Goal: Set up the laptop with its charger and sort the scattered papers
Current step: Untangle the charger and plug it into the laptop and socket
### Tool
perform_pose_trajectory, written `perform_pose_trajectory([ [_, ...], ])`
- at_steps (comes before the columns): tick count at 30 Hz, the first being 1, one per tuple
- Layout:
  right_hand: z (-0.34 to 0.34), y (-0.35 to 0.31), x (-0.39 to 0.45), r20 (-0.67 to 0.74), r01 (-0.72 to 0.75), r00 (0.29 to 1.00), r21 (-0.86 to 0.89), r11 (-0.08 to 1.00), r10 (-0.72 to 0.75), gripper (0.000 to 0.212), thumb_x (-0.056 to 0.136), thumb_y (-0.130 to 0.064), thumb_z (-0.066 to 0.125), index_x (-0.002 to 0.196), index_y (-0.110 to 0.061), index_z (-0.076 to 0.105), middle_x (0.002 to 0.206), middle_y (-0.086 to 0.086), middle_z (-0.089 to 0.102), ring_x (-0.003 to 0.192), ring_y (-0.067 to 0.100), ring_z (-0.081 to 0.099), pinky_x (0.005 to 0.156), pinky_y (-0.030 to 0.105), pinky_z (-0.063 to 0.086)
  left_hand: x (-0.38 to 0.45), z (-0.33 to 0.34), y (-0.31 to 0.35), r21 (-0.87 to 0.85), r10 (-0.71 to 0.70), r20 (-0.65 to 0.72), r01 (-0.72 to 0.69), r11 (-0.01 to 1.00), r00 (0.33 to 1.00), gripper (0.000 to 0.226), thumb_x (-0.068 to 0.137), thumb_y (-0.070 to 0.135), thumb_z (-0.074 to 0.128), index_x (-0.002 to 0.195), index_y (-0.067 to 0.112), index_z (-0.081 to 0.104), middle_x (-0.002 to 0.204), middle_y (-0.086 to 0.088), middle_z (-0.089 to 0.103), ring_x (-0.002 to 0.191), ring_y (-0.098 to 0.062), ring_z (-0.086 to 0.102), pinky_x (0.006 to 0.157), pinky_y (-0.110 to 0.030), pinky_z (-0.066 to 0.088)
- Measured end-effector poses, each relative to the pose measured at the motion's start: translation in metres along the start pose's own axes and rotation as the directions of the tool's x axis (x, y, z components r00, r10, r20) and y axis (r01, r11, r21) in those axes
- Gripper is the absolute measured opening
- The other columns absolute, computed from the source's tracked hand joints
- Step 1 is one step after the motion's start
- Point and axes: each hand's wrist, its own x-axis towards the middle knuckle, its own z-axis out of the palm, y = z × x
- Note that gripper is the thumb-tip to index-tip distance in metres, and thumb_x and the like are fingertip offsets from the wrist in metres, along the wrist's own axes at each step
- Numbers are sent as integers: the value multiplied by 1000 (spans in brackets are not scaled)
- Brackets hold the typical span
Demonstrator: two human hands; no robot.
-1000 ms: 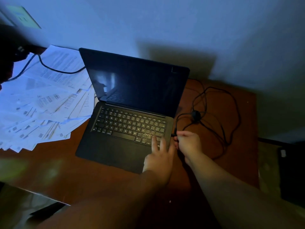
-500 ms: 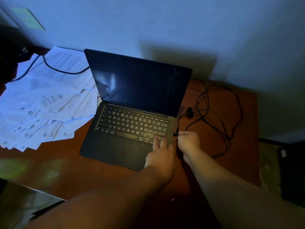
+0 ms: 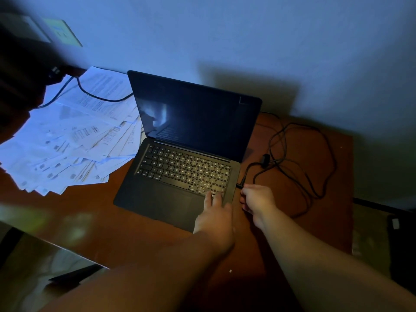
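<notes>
An open black laptop [image 3: 183, 170] with a dark screen stands on the brown table [image 3: 94, 206]. My left hand [image 3: 215, 212] rests on its front right corner, two straight fingers on the lowest keys. My right hand [image 3: 258, 200] is at the laptop's right side, fingertips curled round the charger plug [image 3: 239, 185], which sits at the side port. The black charger cable [image 3: 265, 158] runs from the plug into loose loops on the table to the right. Scattered white printed papers [image 3: 67, 140] fan out left of the laptop.
A second black cable [image 3: 90, 93] crosses the top papers toward a dark blurred shape [image 3: 22, 70] at the upper left. A wall socket plate [image 3: 60, 30] is above it. The wall runs behind the table. A dark object [image 3: 400, 246] stands beyond the table's right edge.
The right hand stays at the plug on the laptop's side; the cable slack beside it has shifted a little. The left hand holds its place on the laptop corner. The view shifted slightly.
</notes>
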Motion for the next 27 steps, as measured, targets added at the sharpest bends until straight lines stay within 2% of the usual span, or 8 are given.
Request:
perform_pose_trajectory([
  [4, -3, 8, -7, 28, 1, 1000, -41, 999, 0, 28, 101, -4, 53, 126, -11, 62, 86, 8, 64, 74, 20, 55, 59, 30, 45, -8, -1, -1, -25, -17, -13, 17, 1000, 1000, 59, 103, 36, 50, 156, 20, 29, 171, -6, -1, 158, -32, -14, 108, -52, 48],
  [8, -6, 11, -15, 66, 4, 998, -69, 998, 0, 29, 100, -6, 54, 127, -13, 62, 93, 10, 67, 77, 21, 58, 62, 31, 47, -14, -3, -1, 20, -39, -40, 40, 999, 998, 59, 101, 40, 51, 154, 22, 32, 170, -8, 6, 158, -32, -2, 113, -54, 40],
  [13, -8, 3, -25, 118, 106, 989, -150, 983, -89, 27, 101, -7, 53, 124, -14, 64, 94, 11, 68, 79, 23, 57, 69, 36, 47, -23, -19, -1, 31, -68, -83, 71, 997, 994, 63, 99, 43, 55, 154, 23, 32, 168, -9, 13, 156, -33, 12, 117, -56, 34],
  [17, 1, -8, -32, 159, 220, 970, -254, 942, -183, 33, 100, -8, 55, 131, -14, 63, 129, 12, 65, 111, 27, 62, 93, 40, 50, -31, -41, -11, 91, -111, -144, 125, 988, 983, 60, 98, 43, 56, 151, 22, 36, 162, -11, 27, 148, -34, 31, 111, -53, 38],
  [19, 9, -16, -39, 179, 319, 945, -330, 888, -273, 35, 101, -10, 54, 135, -13, 60, 132, 9, 62, 115, 28, 61, 97, 40, 49, -31, -54, -24, 104, -120, -170, 139, 985, 978, 59, 96, 43, 58, 148, 22, 38, 154, -10, 37, 141, -34, 40, 108, -52, 42],
  [22, 28, -28, -44, 190, 473, 878, -485, 736, -440, 35, 102, -15, 53, 135, -15, 61, 135, 4, 62, 118, 22, 59, 94, 28, 45, -25, -74, -52, 100, -129, -201, 151, 983, 971, 61, 95, 44, 61, 147, 22, 39, 149, -10, 44, 137, -33, 45, 107, -52, 42],
  [24, 48, -35, -48, 189, 517, 842, -546, 659, -504, 34, 101, -15, 53, 134, -13, 63, 132, 4, 64, 117, 21, 61, 90, 25, 46, -19, -84, -74, 87, -135, -221, 158, 984, 966, 61, 95, 44, 60, 147, 22, 39, 148, -10, 46, 136, -33, 46, 107, -52, 42],
  [27, 85, -42, -52, 169, 531, 813, -609, 589, -557, 31, 101, -15, 54, 131, -14, 64, 127, 4, 67, 112, 20, 64, 92, 28, 51, -7, -95, -113, 64, -126, -217, 143, 988, 968, 63, 94, 44, 60, 149, 22, 37, 150, -10, 45, 138, -33, 45, 109, -52, 41],
])
